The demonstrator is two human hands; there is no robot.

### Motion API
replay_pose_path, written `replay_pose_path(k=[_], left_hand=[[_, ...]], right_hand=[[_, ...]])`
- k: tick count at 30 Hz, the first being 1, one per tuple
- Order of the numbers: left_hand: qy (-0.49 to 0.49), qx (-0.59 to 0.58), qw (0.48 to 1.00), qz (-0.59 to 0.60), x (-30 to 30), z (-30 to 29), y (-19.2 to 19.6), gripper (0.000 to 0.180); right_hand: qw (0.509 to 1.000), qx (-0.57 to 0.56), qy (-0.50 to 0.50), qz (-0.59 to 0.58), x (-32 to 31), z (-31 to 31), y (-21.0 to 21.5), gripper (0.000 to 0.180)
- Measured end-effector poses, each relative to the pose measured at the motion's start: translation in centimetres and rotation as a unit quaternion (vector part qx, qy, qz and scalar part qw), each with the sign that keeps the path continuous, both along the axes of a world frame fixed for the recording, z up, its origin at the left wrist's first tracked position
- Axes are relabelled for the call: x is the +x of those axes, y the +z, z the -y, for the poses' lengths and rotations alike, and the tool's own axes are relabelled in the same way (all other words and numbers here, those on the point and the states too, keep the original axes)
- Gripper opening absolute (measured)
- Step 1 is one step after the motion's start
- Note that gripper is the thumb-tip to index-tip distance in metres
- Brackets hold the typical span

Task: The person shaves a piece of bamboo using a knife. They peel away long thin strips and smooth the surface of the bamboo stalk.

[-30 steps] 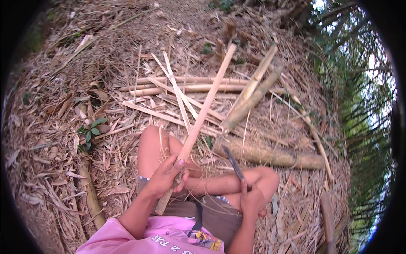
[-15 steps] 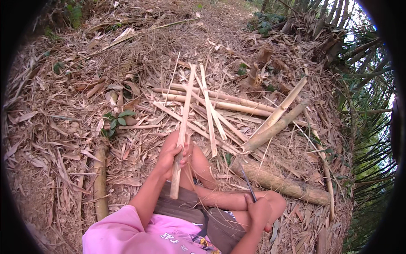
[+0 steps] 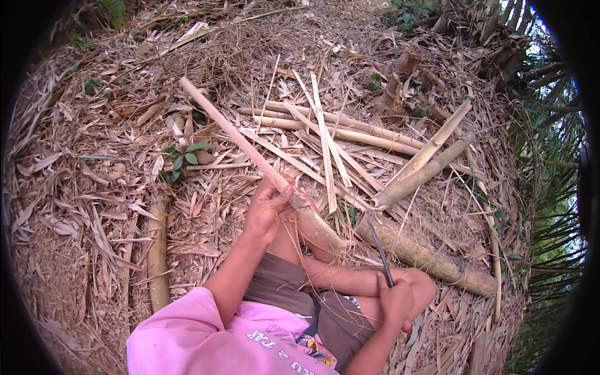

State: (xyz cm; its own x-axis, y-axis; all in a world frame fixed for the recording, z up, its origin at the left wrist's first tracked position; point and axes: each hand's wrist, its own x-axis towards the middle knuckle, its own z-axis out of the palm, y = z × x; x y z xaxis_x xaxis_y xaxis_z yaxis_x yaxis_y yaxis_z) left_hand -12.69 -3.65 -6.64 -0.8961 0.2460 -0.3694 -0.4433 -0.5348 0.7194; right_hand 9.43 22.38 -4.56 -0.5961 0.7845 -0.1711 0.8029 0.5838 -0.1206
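My left hand is closed round a long split bamboo strip in front of my crossed legs. The strip slants from the upper left down to the right, its lower end over my shin. In my right hand, resting by my right knee, is a knife with a thin dark blade pointing up and away from me. The blade stands apart from the strip. Just beyond the knife lies a thick bamboo log on the ground.
Several split bamboo strips lie crossed ahead of me, over longer bamboo poles. A halved bamboo piece leans at the right. Another bamboo length lies at my left. Cut stumps and a leafy plant stand among dry leaves.
The strip in my left hand has swung from nearly upright to a slant, its far end now to the left and its near end to the right. My right hand still holds the knife.
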Motion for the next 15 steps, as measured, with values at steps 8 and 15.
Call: replay_pose_path(k=[8, 15], left_hand=[[-0.022, -0.044, 0.999, 0.004, 2.7, -1.4, 1.8, 0.032], [-0.102, 0.035, 0.994, -0.005, 6.0, -3.0, 3.9, 0.032]], right_hand=[[0.934, -0.162, -0.001, -0.319, 0.5, 2.1, 1.5, 0.042], [0.705, -0.509, -0.137, -0.474, -1.5, 6.9, 3.2, 0.029]])
